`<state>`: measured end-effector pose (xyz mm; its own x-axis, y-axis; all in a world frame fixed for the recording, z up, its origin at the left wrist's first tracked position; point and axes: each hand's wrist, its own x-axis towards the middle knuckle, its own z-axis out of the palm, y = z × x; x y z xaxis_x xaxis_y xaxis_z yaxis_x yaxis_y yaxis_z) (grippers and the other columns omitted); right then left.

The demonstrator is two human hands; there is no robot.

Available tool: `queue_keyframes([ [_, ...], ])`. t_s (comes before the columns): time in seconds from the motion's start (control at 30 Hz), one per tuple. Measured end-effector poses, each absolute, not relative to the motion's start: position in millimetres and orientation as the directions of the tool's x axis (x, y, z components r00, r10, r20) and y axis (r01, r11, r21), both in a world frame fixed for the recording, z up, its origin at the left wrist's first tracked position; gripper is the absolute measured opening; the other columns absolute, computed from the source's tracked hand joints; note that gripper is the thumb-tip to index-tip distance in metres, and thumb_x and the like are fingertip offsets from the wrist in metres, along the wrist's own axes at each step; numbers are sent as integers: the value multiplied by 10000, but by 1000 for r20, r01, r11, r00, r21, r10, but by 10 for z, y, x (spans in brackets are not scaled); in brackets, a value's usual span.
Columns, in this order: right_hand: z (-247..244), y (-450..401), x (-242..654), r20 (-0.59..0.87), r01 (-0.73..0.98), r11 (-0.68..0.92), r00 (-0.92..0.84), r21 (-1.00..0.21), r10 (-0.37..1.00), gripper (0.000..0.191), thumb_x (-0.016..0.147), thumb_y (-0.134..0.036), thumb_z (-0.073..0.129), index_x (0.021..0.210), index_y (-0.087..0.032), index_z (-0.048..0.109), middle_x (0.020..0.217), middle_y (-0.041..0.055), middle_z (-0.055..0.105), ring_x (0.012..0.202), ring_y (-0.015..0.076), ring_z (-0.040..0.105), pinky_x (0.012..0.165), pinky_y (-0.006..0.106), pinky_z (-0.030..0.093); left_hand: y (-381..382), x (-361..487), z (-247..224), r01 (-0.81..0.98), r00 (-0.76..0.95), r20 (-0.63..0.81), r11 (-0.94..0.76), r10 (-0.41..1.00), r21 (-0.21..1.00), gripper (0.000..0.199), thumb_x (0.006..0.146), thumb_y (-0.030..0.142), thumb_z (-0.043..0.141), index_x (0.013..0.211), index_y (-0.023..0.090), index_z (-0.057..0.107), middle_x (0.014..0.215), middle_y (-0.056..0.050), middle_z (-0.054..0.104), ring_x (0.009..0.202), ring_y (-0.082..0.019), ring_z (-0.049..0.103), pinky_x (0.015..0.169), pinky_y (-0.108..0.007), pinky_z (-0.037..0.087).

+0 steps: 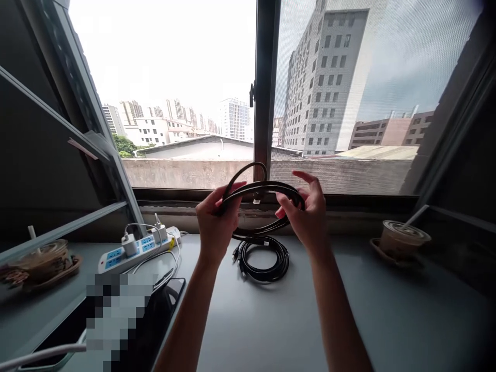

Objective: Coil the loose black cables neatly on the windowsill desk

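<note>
A black cable hangs in loose loops between my two hands, above the table. My left hand is closed round the left side of the loops, and one smaller loop arches up beside it. On the right side, my right hand grips the loops with the thumb against them, its index finger stretched away. A small pale tag or connector end shows inside the loops. Below, a second black cable lies coiled on the table, its plug ends to the left. Part of that coil sits behind the held loops.
A white power strip with plugged-in chargers and white cords stands at the left. Nearer is a dark device, partly pixelated. Lidded drink cups stand at the left and right. A window frame rises behind the table.
</note>
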<state>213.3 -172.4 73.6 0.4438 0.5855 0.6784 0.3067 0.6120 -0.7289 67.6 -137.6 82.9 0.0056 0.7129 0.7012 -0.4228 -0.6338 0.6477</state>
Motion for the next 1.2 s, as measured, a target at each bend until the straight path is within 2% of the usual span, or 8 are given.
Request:
queue_keyframes([
  [0.13,674,-1639,2097,715,508,513,380,-691,587,537,803,-334,587,1309,-222,447,1121,105,564,648,120,604,574,260,541,-1582,520,916,-183,78,839,-820,538,543,283,562,146,789,831,221,739,633,14,663,486,-82,544,419,-176,430],
  [0.3,671,-1609,2036,784,520,600,278,-608,555,409,859,-296,522,1262,-230,514,1117,69,586,861,160,624,740,294,545,-1562,420,917,-203,31,851,-830,525,519,83,607,182,758,660,200,696,463,54,533,317,-23,322,276,-164,241],
  [0.4,705,-1684,2010,800,500,632,270,-592,536,443,848,-281,537,1285,-220,491,1150,62,583,914,159,619,735,265,543,-1454,400,884,-252,7,823,-796,568,551,294,615,327,769,497,172,549,419,68,373,352,-26,286,296,-174,207],
  [0.6,796,-1918,1952,767,576,577,145,-579,625,211,888,-289,505,932,-172,675,752,-1,672,666,103,620,630,183,479,-1350,404,916,-399,140,746,-652,651,644,636,672,659,596,385,177,297,361,77,178,322,-14,127,323,-229,92],
  [0.7,818,-2012,1903,755,634,537,115,-556,646,230,870,-338,537,837,-165,684,725,5,667,645,112,613,573,177,448,-1336,430,946,-390,-31,719,-671,694,631,652,620,652,648,376,175,278,357,70,193,329,-15,151,338,-236,83],
  [0.8,822,-2069,1879,772,639,537,144,-550,619,211,844,-350,575,888,-175,684,724,1,663,652,124,620,598,189,474,-1347,436,968,-455,-132,686,-659,715,600,687,600,703,617,382,180,230,352,67,173,324,-17,143,342,-245,47],
  [0.97,829,-2113,1911,772,543,589,194,-598,605,239,810,-384,623,943,-199,696,837,11,683,772,153,651,710,219,523,-1387,414,998,-571,-39,637,-541,769,618,688,594,746,580,412,189,221,347,70,136,314,-19,108,340,-258,13],
  [1.2,861,-2171,1864,682,326,620,121,-713,721,277,778,-443,650,749,-170,685,672,7,640,612,109,600,565,173,478,-1329,510,946,-617,-54,559,-468,827,633,701,625,747,551,444,191,166,379,76,117,330,-22,89,336,-248,12],
])
